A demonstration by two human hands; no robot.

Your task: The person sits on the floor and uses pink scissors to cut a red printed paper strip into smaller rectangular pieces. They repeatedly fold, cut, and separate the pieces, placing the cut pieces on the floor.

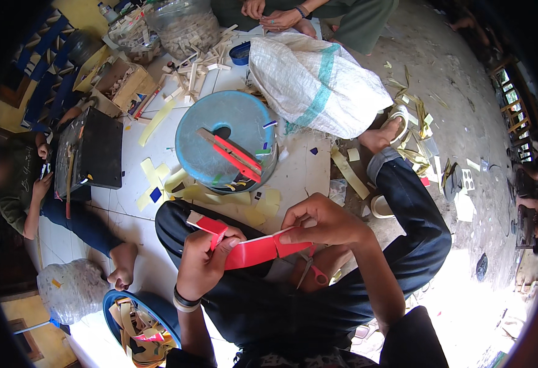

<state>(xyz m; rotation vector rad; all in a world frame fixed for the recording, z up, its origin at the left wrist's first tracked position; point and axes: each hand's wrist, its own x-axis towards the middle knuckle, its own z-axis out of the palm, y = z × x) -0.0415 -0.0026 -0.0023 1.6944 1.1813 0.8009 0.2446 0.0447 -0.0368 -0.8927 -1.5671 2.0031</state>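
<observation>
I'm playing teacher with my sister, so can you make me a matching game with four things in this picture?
Things:
1. Red strip
2. White sack
3. Blue bucket
4. Scissors

Clues:
A. Has a blue-green stripe
B. Has a pinkish finger loop
C. Held by the left hand and right hand
D. Has scraps inside

Right pairs: 1-C, 2-A, 3-D, 4-B
</observation>
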